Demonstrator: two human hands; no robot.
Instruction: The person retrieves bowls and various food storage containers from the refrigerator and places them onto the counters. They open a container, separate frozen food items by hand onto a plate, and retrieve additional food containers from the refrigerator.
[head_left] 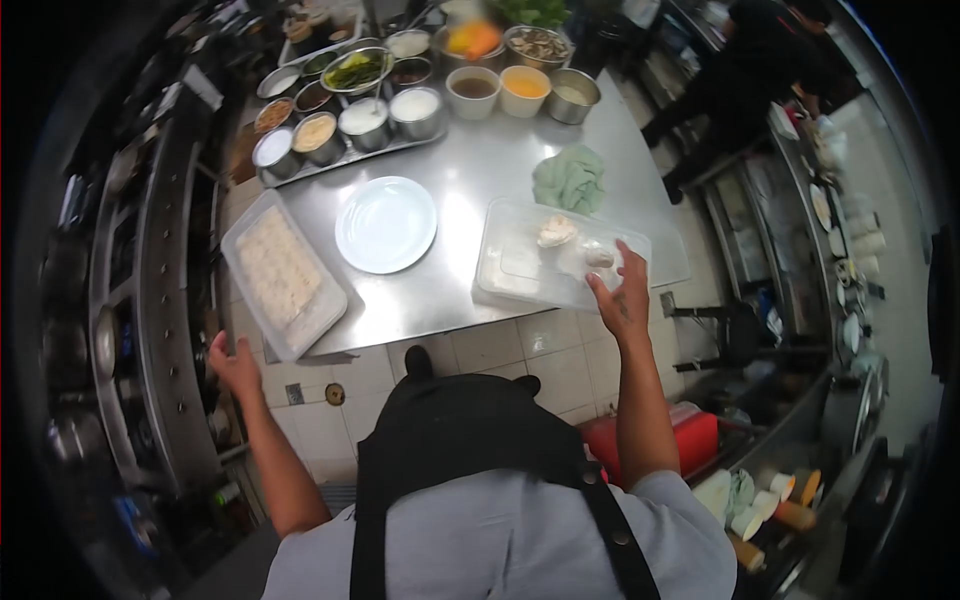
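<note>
My right hand (625,292) is at the right end of a clear plastic container (510,270), thumb and fingers apart. A small whitish lump (598,256) shows near its fingertips. Farther left in that container is a cream-coloured lump (557,231). Whether my fingers touch the container's rim I cannot tell. My left hand (237,368) hangs beyond the table's front left corner, fingers apart and holding nothing. Nearest to it is another plastic container (335,302), filled with a pale, flaky food (280,265). Between the two containers lies a round white plate (386,225).
On the steel table (400,315), a tray (350,158) of several metal pots stands at the back left. Tubs of brown liquid (472,90) and yellow liquid (524,88) stand beside it. A green cloth (570,180) lies behind the right container. A person (735,75) stands at the back right.
</note>
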